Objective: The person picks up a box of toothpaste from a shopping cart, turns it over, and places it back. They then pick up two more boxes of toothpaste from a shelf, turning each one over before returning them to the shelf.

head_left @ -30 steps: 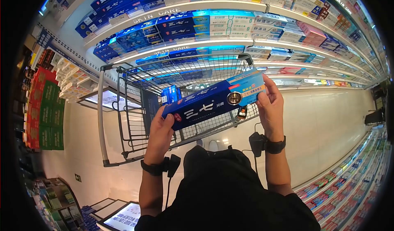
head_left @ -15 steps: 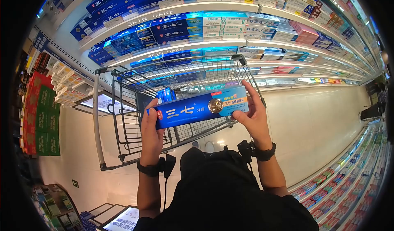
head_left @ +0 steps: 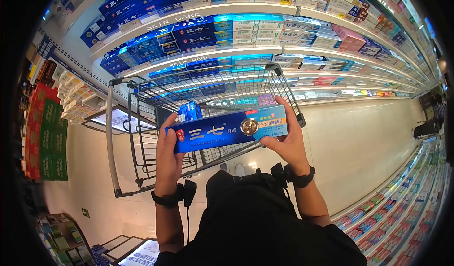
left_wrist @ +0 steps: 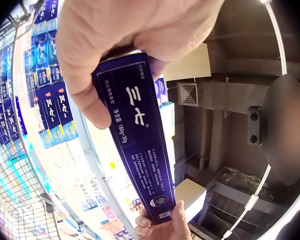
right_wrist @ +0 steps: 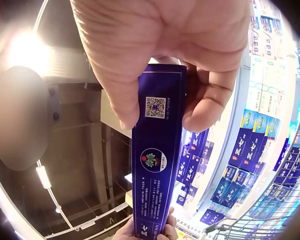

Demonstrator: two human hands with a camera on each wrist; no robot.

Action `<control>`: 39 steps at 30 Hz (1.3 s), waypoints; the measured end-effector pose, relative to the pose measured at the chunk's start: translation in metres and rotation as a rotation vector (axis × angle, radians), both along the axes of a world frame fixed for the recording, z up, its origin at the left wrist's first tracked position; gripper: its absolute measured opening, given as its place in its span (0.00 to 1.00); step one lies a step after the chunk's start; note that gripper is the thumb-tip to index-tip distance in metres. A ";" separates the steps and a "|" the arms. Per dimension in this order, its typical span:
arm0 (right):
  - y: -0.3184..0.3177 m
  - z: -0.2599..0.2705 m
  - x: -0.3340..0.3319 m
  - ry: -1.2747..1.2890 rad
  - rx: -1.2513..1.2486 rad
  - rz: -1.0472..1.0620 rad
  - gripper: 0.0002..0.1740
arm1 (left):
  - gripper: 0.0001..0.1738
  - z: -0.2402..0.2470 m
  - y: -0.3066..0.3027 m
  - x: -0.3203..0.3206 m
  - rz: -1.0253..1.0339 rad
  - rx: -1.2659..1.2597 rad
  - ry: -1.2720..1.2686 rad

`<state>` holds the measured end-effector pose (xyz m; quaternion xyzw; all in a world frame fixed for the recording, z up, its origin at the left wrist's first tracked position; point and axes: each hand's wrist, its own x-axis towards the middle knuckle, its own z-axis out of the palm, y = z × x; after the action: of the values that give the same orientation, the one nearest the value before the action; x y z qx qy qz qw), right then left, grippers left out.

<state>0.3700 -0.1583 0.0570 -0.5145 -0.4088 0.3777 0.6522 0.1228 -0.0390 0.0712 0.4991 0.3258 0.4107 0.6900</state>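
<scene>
Hands grip a long dark-blue cardboard toothpaste box [head_left: 227, 129] printed "三七" and "180g+30g": left hand [head_left: 168, 148] pinches one end, right hand [head_left: 286, 141] the other, level above the wire shopping cart [head_left: 142, 124]; lit shelves [head_left: 189, 15] read "SKIN CARE".

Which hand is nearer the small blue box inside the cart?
Left. The left hand, gripping the dark end of the toothpaste box, is just below and left of the small blue box; the right hand holds the light-blue end, farther off to its right.
</scene>
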 end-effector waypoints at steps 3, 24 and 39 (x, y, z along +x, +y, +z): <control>-0.002 0.002 0.000 -0.015 0.019 -0.001 0.54 | 0.29 0.001 0.002 -0.003 -0.014 0.005 -0.045; 0.000 -0.010 0.012 0.252 0.163 -0.037 0.48 | 0.33 -0.003 0.005 -0.006 -0.043 0.045 -0.077; 0.013 -0.008 0.022 0.247 0.137 -0.032 0.41 | 0.29 0.037 0.027 0.008 -0.104 0.015 -0.118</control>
<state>0.3918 -0.1456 0.0487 -0.4248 -0.3422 0.3990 0.7370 0.1310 -0.0119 0.1077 0.4955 0.2552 0.4053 0.7246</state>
